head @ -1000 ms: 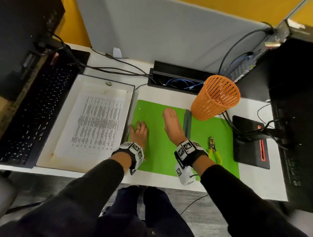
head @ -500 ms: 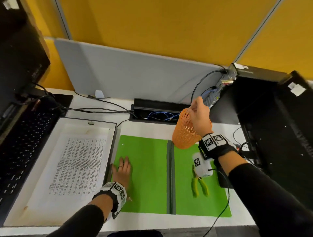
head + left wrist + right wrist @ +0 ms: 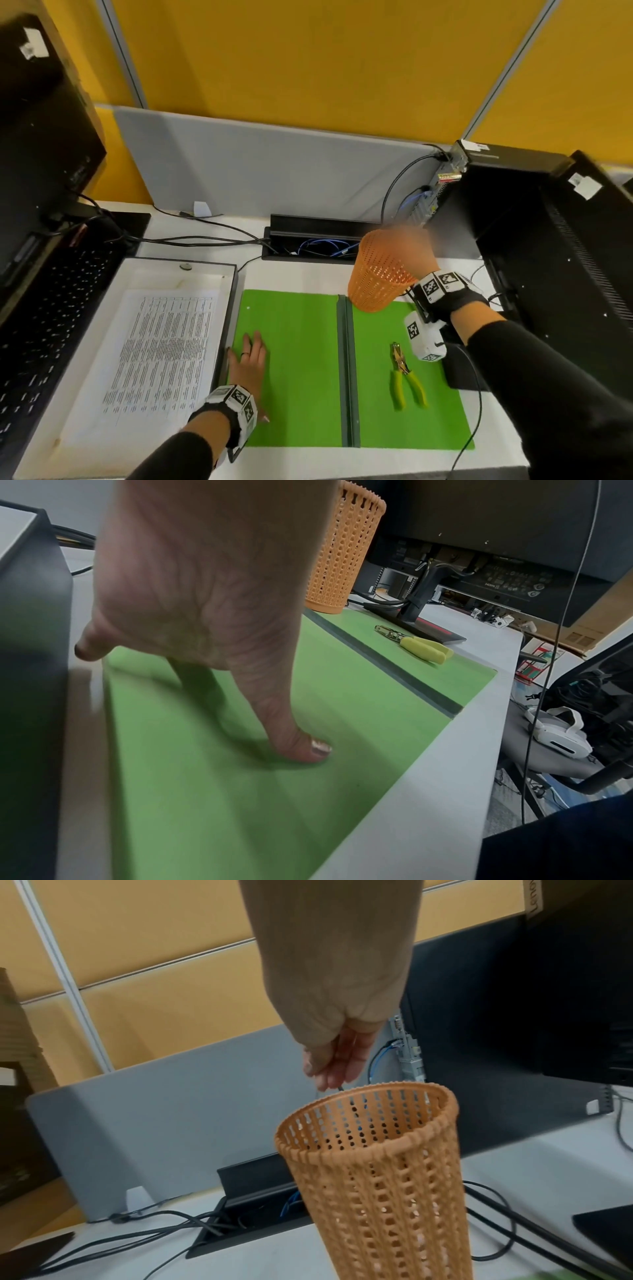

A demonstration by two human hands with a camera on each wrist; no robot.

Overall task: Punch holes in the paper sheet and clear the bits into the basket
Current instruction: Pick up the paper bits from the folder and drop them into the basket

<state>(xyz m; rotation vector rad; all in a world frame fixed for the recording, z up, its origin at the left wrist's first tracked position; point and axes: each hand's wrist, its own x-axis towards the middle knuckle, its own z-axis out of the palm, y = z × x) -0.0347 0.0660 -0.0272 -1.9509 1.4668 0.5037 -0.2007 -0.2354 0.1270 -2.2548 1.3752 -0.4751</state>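
The left hand [image 3: 248, 365] lay flat, fingers extended, on the green paper sheet [image 3: 301, 370], while the right hand [image 3: 337, 1053], fingers straight and holding nothing, hovered above the orange mesh plastic basket [image 3: 377, 1177].

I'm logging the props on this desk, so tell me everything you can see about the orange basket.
The orange basket is a tall, round, open-topped holder of perforated plastic mesh with a beaded rim. It stands upright at the far edge of the green mat, beside the mat's dark centre strip. The right hand hangs above its mouth, fingers bunched and pointing down, not touching the rim in the right wrist view. Whether any bits lie inside cannot be told.
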